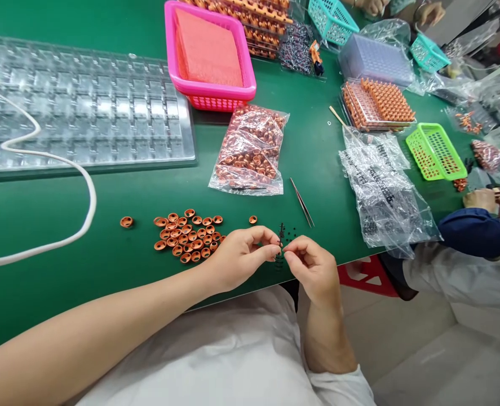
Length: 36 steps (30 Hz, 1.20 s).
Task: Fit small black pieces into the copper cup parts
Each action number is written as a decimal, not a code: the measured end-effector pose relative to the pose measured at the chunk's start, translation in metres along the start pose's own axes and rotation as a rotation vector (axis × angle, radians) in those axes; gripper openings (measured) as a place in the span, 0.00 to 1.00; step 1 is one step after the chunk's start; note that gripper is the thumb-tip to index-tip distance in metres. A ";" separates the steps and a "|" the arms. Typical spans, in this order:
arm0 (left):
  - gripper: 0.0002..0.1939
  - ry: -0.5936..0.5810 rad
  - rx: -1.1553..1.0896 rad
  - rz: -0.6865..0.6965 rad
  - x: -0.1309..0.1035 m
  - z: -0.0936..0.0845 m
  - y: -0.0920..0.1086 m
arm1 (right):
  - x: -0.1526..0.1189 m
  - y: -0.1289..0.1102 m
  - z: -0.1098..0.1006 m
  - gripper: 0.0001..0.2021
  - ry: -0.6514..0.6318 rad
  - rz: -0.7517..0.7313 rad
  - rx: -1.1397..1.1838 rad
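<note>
My left hand [243, 256] pinches a thin black strip with short side spurs [282, 230] between thumb and forefinger, near the table's front edge. Close against the same strip is my right hand [315, 268], its thumb and forefinger tips pressed together; whatever lies between them is too small to make out. Several tiny black pieces [292, 234] lie on the green table just beyond the fingers. Left of my hands spreads a group of small copper-coloured cups with holes [186, 231], partly behind my left hand. One more cup [253, 219] sits apart, above my left hand. Metal tweezers [301, 202] lie beyond my right hand.
A bag of copper cups [252, 149] lies ahead, below a pink basket [211, 93]. Clear trays [84, 107] and a white cable [87, 186] occupy the left. Plastic bags [380, 192] and a green basket [436, 152] are rightward, near a co-worker's sleeve [473, 231].
</note>
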<state>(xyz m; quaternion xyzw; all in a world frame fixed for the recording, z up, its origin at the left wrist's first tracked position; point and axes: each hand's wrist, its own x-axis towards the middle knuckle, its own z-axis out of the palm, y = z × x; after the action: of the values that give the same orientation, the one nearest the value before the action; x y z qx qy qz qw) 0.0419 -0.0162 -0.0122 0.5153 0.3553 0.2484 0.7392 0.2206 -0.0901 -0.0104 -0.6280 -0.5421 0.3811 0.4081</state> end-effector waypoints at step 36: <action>0.07 0.107 0.243 0.037 -0.003 0.007 0.000 | -0.009 0.001 0.028 0.08 0.324 -0.404 -0.517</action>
<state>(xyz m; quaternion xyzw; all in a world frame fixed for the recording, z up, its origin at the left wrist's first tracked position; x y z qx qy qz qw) 0.0452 -0.0227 -0.0101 0.5936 0.4121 0.2444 0.6466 0.1940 -0.0962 -0.0211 -0.6430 -0.6619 0.0387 0.3833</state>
